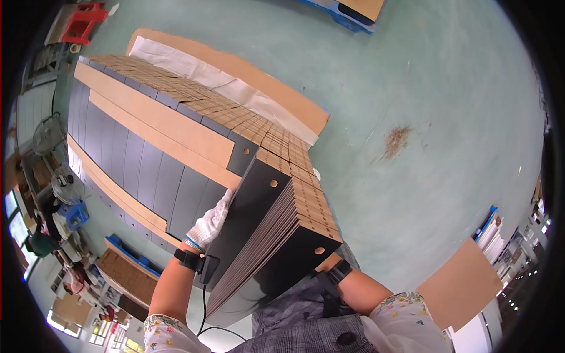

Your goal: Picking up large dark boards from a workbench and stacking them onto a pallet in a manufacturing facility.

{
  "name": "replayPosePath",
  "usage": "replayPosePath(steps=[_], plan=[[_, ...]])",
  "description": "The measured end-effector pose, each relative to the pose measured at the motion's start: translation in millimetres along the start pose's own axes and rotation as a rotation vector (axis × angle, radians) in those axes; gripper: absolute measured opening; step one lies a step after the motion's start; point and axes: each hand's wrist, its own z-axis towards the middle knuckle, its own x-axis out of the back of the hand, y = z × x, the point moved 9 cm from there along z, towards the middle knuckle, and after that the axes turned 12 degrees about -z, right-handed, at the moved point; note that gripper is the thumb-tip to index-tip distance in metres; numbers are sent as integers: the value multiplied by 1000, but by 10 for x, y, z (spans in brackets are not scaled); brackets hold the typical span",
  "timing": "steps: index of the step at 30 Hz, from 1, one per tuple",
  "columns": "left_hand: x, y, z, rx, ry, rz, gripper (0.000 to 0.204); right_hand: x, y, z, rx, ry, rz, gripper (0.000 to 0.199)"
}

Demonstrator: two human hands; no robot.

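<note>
In front of me stands a stack of black boards [262,250] with brown edges and a round hole near the corner of the outer face. It leans between my two arms, at the near end of a long row of similar grey-black boards [135,153]. My left hand [210,226], in a white knitted glove, holds the stack's left face, its fingers lying along the board and partly hidden. On the right side, my right hand [328,262] is mostly behind the stack, so its fingers do not show. Both wrists wear black straps; a cable runs from the left one.
Brown cardboard strips [159,126] lie across the row. A cardboard sheet with white lining [235,79] lies beyond it. A blue pallet [353,20] is at the far edge, a brown sheet [462,285] at right, a red stool [84,22] at far left, debris [396,141] on the green floor.
</note>
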Motion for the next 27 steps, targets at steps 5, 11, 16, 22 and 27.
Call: replayPosePath(steps=[5,11,16,22,27], plan=[[53,-103,-21,118,-1,32,50,-56,5,4,-26,-12,138,39],[-23,144,-14,110,5,112,51,-57,24,58,-40,-14,216,41],[16,62,5,79,32,-35,52,-53,33,90,-62,-19,247,42],[30,-81,9,69,23,-220,53,-23,83,0,-99,-35,307,44],[72,-34,-105,60,-52,-160,51,-96,273,-140,-155,-43,499,45]])
